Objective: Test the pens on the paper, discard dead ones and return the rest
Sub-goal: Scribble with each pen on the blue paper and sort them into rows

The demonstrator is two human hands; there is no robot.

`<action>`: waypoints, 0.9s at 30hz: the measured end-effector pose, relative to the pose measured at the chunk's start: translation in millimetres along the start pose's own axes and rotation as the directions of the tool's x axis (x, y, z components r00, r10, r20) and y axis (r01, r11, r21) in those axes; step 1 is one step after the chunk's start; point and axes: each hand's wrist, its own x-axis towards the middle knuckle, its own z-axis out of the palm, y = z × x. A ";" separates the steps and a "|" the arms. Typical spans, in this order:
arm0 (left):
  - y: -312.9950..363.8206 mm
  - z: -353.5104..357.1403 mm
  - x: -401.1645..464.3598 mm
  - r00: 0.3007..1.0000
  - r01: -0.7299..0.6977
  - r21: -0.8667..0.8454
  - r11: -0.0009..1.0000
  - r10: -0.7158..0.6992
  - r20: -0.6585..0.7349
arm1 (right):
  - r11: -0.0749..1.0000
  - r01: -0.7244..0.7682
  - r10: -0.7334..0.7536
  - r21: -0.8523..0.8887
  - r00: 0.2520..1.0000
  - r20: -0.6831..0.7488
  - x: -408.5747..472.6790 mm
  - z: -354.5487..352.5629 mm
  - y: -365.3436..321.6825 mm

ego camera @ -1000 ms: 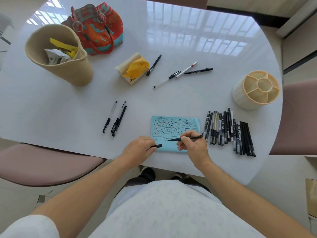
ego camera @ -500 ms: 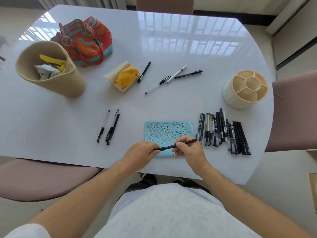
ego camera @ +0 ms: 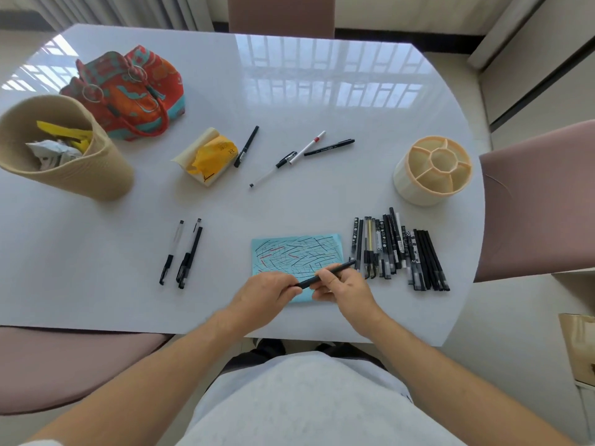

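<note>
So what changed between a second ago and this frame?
The left hand brought its cap onto the black pen held by the right hand; both hands now grip the pen over the blue paper. A second ago the right hand held it uncapped, tip on the paper. The pen row, holder and basket stayed put.

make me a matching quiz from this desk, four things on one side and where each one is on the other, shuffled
Things:
1. black pen
2. woven basket
3. divided pen holder
4. row of pens

Places:
A. far left of the table, paper scraps inside
B. right of the blue paper, lying side by side
C. held by both hands, left hand and right hand, over the near edge of the blue paper
D. right side of the table, beyond the row of pens, nothing visible inside

Pairs: 1-C, 2-A, 3-D, 4-B
</note>
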 end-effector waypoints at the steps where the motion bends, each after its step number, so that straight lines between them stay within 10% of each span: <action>1: -1.7 -1.2 2.8 1.000 0.004 -0.014 1.000 -0.004 -0.009 | 1.000 0.002 -0.002 -0.013 0.999 -0.032 5.4 -9.9 -7.0; 4: -12.6 -6.4 7.4 0.997 0.063 -0.036 0.997 -0.065 -0.043 | 0.973 -0.017 -0.031 -0.230 0.978 -0.205 25.4 -53.0 -30.5; 9: -36.8 -10.8 -0.9 0.987 0.145 0.019 0.989 -0.143 -0.078 | 0.628 -0.106 -0.161 -0.771 0.952 -0.262 47.2 -104.8 -45.7; 27: -73.2 -14.8 -16.1 0.969 0.238 0.052 0.970 -0.240 0.050 | 0.207 0.095 -0.395 -0.974 0.919 0.005 204.4 -40.1 -153.5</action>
